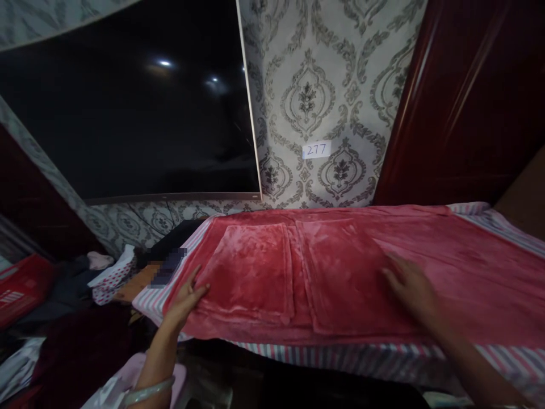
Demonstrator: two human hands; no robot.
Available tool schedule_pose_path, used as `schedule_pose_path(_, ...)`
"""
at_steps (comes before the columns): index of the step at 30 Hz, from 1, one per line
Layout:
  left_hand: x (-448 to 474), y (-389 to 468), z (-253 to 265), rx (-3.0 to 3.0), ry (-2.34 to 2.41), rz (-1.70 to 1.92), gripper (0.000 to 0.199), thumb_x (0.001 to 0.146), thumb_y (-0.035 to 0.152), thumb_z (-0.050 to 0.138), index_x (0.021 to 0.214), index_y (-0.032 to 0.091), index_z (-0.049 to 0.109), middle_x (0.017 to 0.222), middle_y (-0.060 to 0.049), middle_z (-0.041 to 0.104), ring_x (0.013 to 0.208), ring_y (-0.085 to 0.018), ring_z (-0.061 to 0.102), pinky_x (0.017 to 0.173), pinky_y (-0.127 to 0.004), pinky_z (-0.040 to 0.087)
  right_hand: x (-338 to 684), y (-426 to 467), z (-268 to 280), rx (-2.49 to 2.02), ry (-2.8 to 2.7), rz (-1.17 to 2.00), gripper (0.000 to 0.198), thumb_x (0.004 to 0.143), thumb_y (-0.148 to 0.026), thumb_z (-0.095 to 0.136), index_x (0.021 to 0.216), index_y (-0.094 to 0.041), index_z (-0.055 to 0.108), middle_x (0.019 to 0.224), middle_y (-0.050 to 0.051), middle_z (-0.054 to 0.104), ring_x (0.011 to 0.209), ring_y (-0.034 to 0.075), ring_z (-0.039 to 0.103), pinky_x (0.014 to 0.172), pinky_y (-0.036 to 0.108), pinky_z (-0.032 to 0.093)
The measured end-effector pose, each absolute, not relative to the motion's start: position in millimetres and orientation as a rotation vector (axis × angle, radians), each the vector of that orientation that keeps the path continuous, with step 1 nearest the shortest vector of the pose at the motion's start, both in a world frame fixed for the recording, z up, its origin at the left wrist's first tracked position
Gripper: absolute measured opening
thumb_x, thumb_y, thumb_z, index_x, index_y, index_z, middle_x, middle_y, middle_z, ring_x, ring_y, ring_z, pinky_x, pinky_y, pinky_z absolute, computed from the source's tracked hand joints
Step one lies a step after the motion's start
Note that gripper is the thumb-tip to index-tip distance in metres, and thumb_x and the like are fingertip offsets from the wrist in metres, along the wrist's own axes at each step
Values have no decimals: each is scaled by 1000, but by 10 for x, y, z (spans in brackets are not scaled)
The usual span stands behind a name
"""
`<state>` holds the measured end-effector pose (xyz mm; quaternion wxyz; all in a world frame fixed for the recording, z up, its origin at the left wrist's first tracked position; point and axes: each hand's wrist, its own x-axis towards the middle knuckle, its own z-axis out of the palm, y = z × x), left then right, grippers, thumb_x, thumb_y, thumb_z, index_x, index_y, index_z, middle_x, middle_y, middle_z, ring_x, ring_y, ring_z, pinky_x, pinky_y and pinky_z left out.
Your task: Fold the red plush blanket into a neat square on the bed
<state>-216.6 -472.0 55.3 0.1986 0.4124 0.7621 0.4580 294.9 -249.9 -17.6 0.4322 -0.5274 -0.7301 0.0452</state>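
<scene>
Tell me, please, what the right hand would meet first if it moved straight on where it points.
Most likely the right folded cloth, by its right side. Depth is unclear: the right hand may be touching it.

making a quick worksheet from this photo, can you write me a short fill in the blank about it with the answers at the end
1. Folded red fabric lies ____ the left hand and the right hand.
2. The cloth showing beneath the red fabric is patterned with ____.
3. A pale bracelet circles the person's ____ arm.
4. The label on the wall bears the number ____.

Missing words: between; stripes; left; 277.
</scene>
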Motion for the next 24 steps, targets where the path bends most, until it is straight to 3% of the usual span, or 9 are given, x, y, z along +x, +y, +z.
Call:
schedule_pose_path(4,-1919,-4535,857,1379,2115,1328,80,75,41,59,149,17,42,151,-10,50,137,-28,48,109,-38,44,1617,-2991,242,-872,-2092,531,62,86,-47,50,140,-18,54,140,15,58,129,31,55,108,50,44)
schedule_pose_path(8,-1667,-4353,1080,1586,2028,1364,73,76,38,61,145,16,48,149,-9,53,135,-27,49,113,-40,40,292,-3605,401,-540,-2205,885,100,73,-36,70,159,-19,22,160,14,31,147,28,30,118,50,30)
schedule_pose_path(11,-1563,-4310,1139,1677,1890,1455,69,75,38,65,141,17,54,148,-10,53,136,-29,49,113,-41,39,-302,-3840,315,-514,-2069,983,115,62,-24,76,160,-20,16,164,12,21,151,30,17,120,53,25)
schedule_pose_path(15,-1609,-4367,1094,1560,1773,1539,62,74,44,71,132,21,63,142,-10,59,132,-31,53,106,-40,45,-602,-3766,140,-516,-1777,1066,97,67,-9,62,157,-22,27,156,11,40,142,27,40,116,49,36)
schedule_pose_path(18,-1806,-4363,927,1305,1647,1649,60,76,48,70,129,21,65,119,-10,72,109,-27,66,86,-34,55,-637,-3628,102,-465,-1694,1150,86,68,-4,53,151,-27,40,142,7,57,126,24,58,107,47,46)
schedule_pose_path(21,-2065,-4187,697,992,1545,1794,71,73,39,72,139,20,55,87,-3,75,72,-17,69,64,-27,54,-620,-3580,136,-417,-1642,1195,81,68,-5,55,145,-28,48,138,5,60,121,24,61,107,47,46)
schedule_pose_path(24,-2226,-3869,566,824,1484,1782,70,70,30,73,137,21,55,89,-3,76,74,-17,71,69,-28,56,-577,-3614,193,-397,-1590,1231,77,69,-6,57,143,-28,51,140,4,59,126,24,57,111,48,42)
